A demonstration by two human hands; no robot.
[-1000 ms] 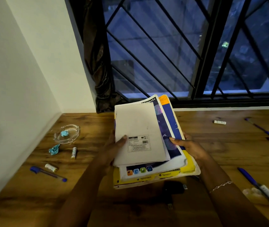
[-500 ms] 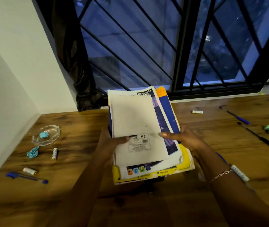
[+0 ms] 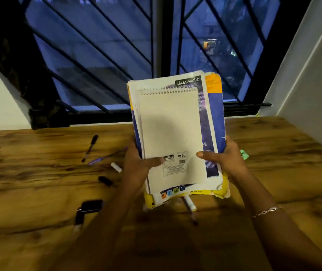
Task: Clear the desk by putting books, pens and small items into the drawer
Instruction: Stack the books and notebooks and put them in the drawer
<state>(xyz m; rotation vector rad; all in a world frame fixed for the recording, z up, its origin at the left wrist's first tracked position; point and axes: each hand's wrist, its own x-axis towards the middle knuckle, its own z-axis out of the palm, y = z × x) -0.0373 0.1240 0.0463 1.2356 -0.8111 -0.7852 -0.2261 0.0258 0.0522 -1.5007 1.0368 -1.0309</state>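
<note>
stack of books (image 3: 214, 118), white spiral notepad (image 3: 170, 133) on top, centre frame, held up off brown wooden desk (image 3: 38, 192). left hand (image 3: 136, 169) and right hand (image 3: 228, 159) each clamped on side edge. drawer not in view. early going: black pen (image 3: 90, 147), purple pen (image 3: 107, 157), green paper scrap (image 3: 244, 154) left to clear.

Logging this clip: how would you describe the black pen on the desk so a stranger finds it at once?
On the wooden desk below the barred window, look left of the stack of books that the left hand grips. The black pen lies farthest back of the small items there, angled toward the window; the purple pen beside it is paler and lies flatter.
</note>
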